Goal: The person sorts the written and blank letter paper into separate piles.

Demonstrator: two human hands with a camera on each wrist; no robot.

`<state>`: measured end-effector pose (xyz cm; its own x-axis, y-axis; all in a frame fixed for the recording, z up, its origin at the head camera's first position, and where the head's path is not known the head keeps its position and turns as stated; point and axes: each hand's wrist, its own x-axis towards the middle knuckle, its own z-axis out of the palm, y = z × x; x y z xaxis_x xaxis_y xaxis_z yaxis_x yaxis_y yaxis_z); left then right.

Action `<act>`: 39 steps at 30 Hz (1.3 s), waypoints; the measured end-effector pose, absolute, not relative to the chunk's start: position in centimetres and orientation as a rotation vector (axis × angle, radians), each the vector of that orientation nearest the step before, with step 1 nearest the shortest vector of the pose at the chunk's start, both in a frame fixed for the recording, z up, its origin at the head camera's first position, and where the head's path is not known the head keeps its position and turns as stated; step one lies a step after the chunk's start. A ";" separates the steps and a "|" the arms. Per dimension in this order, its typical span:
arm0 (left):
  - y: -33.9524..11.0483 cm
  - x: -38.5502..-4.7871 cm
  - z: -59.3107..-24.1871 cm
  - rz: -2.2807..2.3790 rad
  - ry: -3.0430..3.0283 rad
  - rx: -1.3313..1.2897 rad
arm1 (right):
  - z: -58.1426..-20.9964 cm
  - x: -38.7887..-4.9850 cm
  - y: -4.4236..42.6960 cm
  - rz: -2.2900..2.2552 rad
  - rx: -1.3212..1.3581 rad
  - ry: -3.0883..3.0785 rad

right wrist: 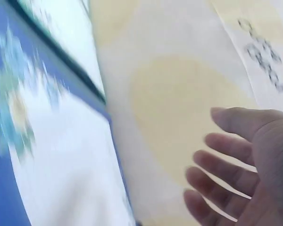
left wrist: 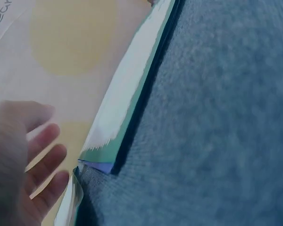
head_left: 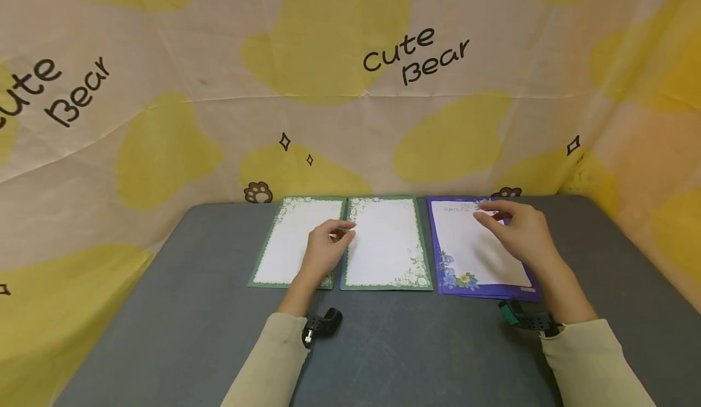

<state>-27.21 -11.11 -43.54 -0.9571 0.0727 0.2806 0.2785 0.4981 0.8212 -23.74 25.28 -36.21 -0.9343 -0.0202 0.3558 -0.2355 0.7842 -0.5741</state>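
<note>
Left green sheet (head_left: 285, 243) at the far side of the tabletop (head_left: 383, 346), partly hidden by left hand (head_left: 324, 249); grip loose, empty. Middle green sheet (head_left: 381, 246) just beside it. Purple sheets (head_left: 465, 243) stacked further right, partly blocked by right hand (head_left: 520, 230); grip loose, empty. Black wrist straps (head_left: 324, 323) on both arms. Backdrop cloth (head_left: 328, 72) reads "cute Bear" twice, left one cut off. Small print (head_left: 456, 209) on top purple sheet unreadable.

On my remote screen, the head view is softly and evenly lit and fairly crisp; I see the right hand (head_left: 520, 233) cast a faint shadow across the purple-bordered sheet (head_left: 460, 240). My left wrist view is hazy and bluish, its tabletop (left wrist: 221, 113) grainy; my right wrist view blurs that sheet's print.
</note>
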 end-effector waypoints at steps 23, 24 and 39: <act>-11.4 -27.8 -44.8 -1.250 -2.734 -0.475 | -43.4 -26.9 17.4 1.198 0.524 -2.536; -11.4 -27.8 -44.8 -1.220 -2.756 -0.482 | -43.7 -27.0 17.4 1.193 0.528 -2.541; -11.4 -27.7 -44.9 -1.091 -2.861 -0.451 | -44.8 -27.0 17.7 0.873 0.667 -2.777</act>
<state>-27.69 -11.40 -44.89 -0.9564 0.2530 0.1460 0.2860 0.7090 0.6447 -26.98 17.73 -44.80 -0.8890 -0.3675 0.2732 -0.4577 0.7310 -0.5061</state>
